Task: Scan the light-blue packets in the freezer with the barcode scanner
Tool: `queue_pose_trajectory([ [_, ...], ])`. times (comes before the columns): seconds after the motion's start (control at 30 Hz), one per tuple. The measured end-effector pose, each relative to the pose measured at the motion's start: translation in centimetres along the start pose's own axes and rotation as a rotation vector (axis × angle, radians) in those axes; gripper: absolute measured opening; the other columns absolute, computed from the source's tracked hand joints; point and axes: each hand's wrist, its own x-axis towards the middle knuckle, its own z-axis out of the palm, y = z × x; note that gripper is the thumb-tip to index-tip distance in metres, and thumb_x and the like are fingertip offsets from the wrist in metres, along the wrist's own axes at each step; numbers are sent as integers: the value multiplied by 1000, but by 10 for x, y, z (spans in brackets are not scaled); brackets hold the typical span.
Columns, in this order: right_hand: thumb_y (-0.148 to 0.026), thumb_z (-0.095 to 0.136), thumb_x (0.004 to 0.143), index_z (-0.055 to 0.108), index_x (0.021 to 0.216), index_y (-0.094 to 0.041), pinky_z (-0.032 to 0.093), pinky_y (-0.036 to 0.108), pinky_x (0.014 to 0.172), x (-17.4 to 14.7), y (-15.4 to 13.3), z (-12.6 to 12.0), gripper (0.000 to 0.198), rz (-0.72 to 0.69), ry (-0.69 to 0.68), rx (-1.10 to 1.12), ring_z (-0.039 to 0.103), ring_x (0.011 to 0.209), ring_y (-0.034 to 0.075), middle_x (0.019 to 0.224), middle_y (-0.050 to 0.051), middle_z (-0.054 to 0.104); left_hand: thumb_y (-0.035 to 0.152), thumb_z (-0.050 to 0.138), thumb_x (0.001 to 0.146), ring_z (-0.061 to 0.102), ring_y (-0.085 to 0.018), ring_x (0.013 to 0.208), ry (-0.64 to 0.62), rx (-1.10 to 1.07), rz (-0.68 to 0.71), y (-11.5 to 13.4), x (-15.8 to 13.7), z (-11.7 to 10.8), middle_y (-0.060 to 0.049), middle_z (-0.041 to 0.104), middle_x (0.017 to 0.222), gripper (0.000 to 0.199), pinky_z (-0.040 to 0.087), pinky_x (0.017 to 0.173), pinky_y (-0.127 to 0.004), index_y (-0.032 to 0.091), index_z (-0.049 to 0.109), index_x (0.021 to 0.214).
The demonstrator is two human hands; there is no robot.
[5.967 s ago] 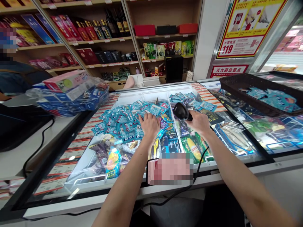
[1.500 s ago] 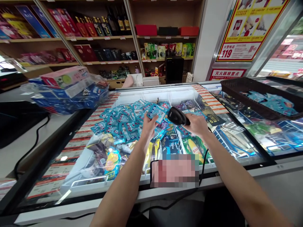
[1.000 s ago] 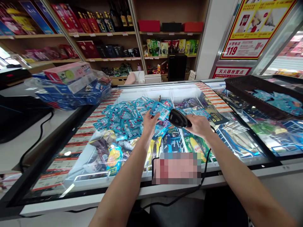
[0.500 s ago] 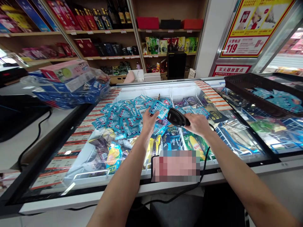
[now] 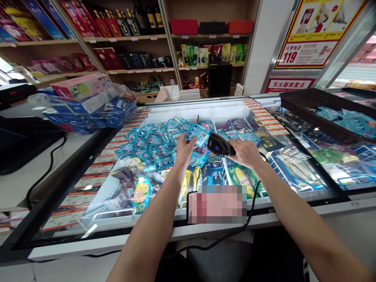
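My left hand (image 5: 185,150) pinches a blue packet (image 5: 199,134) by its left edge, with a white barcode label facing up. In my right hand (image 5: 245,152) is a black barcode scanner (image 5: 219,145), its head pointing left at the packet, close to it but apart. A blue light shows on top of the scanner. A heap of the same blue packets (image 5: 154,143) lies on the freezer's glass top, left of and behind my left hand. More blue packets (image 5: 248,136) lie just behind my right hand.
Under the glass of the chest freezer (image 5: 96,231) are wire baskets of packaged goods. The scanner's cable (image 5: 211,244) loops along the front edge beside a blurred-out device (image 5: 217,205). Bagged boxes (image 5: 88,102) stand left; a dark basket (image 5: 320,117) with blue packets stands right.
Both hands keep nearly the same place, the packet still under the scanner's head. A blue light now shows on the scanner. The view has shifted slightly.
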Motion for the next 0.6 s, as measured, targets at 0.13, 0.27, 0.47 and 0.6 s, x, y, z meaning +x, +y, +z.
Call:
queue_pose_trajectory([
  [0.13,-40,54,83,62,104,-18,32,29,60,0,4,0,32,37,-18,4,62,77,20,91,7,70,33,71,70,61,-18,80,-9,108,55,1,-1,-2,-5,62,89,52,54,76,-39,19,56,118],
  [0.27,-41,53,82,62,101,-18,32,29,61,-1,7,1,30,56,1,18,62,77,21,91,7,70,33,66,75,59,-19,70,55,531,271,7,-3,-9,-4,59,81,54,51,78,-40,20,51,125],
  [0.47,-42,52,83,63,101,-18,32,29,61,-3,11,1,32,97,17,8,63,76,21,89,6,70,30,60,80,52,-36,113,118,984,452,18,-13,-19,-19,56,117,57,39,97,-50,14,46,133],
  [0.6,-45,53,83,64,100,-18,30,29,59,-3,16,2,34,156,51,-12,63,75,21,86,7,70,25,52,85,31,-36,136,11,1090,636,20,-22,-13,-12,41,145,50,21,110,-56,25,48,134],
])
